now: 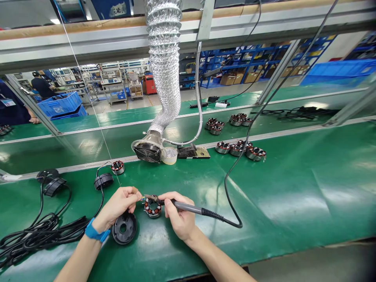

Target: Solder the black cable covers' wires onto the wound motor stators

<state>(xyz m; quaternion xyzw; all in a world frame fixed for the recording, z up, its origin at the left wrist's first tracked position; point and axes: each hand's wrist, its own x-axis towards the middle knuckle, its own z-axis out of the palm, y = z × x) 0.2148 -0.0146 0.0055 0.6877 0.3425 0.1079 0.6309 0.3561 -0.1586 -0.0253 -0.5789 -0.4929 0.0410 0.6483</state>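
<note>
Grey soldering iron [188,207] sits in the closed fingers of the right hand [179,216], its tip at the wires [142,198] of a wound stator [153,208] pinched by the left hand [117,207].

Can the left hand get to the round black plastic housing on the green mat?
Probably yes: the round black plastic housing lies just below the left hand, with nothing between them, though that hand seems to pinch a wire.
</note>
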